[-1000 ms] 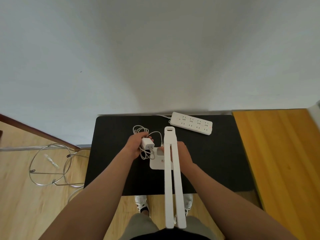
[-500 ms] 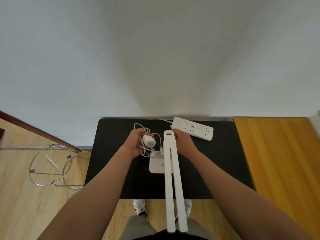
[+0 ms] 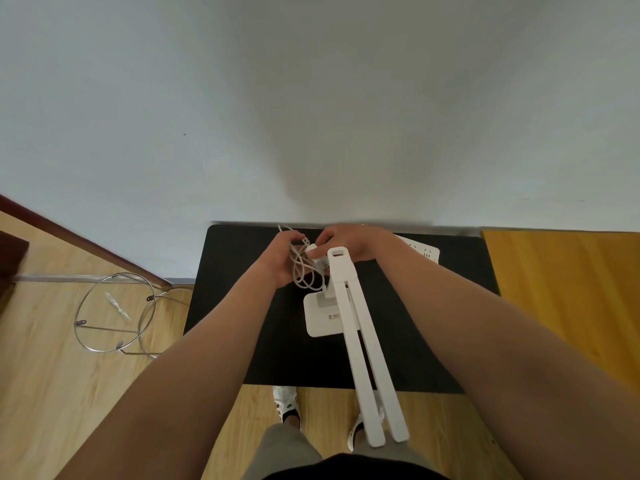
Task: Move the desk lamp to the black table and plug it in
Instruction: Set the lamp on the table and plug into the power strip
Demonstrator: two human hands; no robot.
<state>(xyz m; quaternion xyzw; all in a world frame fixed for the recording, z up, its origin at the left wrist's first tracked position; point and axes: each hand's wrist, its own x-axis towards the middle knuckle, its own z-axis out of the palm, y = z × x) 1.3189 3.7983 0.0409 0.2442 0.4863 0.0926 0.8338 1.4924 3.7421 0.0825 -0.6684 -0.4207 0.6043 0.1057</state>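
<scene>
The white desk lamp [image 3: 360, 344] stands on the black table [image 3: 242, 306], its square base [image 3: 320, 317] near the table's middle and its folded arm reaching toward me. My left hand [image 3: 280, 261] is closed around the coiled white cable [image 3: 303, 271]. My right hand [image 3: 353, 242] has come across to it, fingertips pinching the white plug adapter [image 3: 311, 249] between the two hands. The white power strip [image 3: 424, 251] lies at the table's back right, mostly hidden behind my right wrist.
A white wall rises right behind the table. An orange wooden surface [image 3: 571, 289] adjoins the table on the right. A round wire stand [image 3: 117, 313] sits on the wooden floor to the left. My shoes [image 3: 285, 403] show below the table's front edge.
My right hand left the lamp's arm and moved left to the plug adapter held in my left hand. Both hands shifted toward the table's back edge, and the camera tilted.
</scene>
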